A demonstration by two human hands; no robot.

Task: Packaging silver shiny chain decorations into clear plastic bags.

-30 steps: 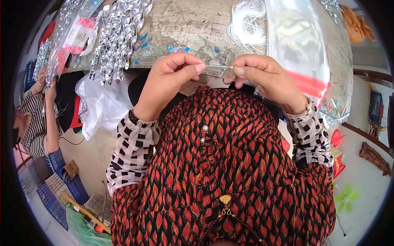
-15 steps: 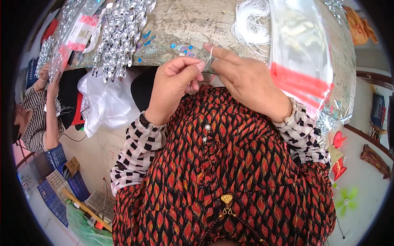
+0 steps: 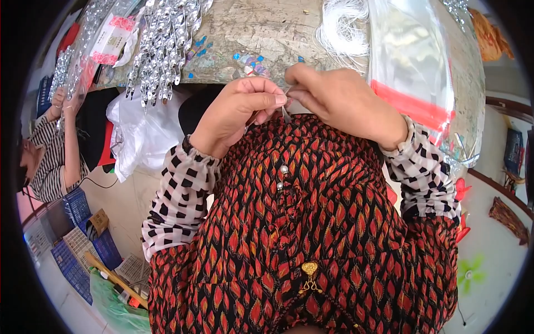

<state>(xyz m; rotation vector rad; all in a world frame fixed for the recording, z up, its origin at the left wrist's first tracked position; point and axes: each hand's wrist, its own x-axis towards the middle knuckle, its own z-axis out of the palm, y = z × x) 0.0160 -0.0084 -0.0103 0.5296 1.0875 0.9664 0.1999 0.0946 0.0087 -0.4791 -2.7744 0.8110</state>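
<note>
Both my hands meet in front of my chest, just off the table's near edge. My left hand (image 3: 239, 108) is closed, thumb and forefinger pinched on a thin white string (image 3: 288, 91). Facing it, my right hand (image 3: 347, 103) has its fingers curled in and closed at the same string. Only a short bit of string shows between the fingertips. A small silvery piece (image 3: 286, 116) hangs just below the left thumb; its shape is too small to make out.
Silver dangling strips (image 3: 161, 47) overhang the table (image 3: 250, 33) at left. A white string bundle (image 3: 344, 28) and clear plastic bags (image 3: 409, 44) with a red band lie at right. A co-worker in a striped top (image 3: 47, 167) handles shiny strips at far left. A white plastic bag (image 3: 144, 131) hangs below.
The right hand has turned and curled its fingers in; the string loop that stood up between the hands is drawn down small. The left hand has shifted slightly down.
</note>
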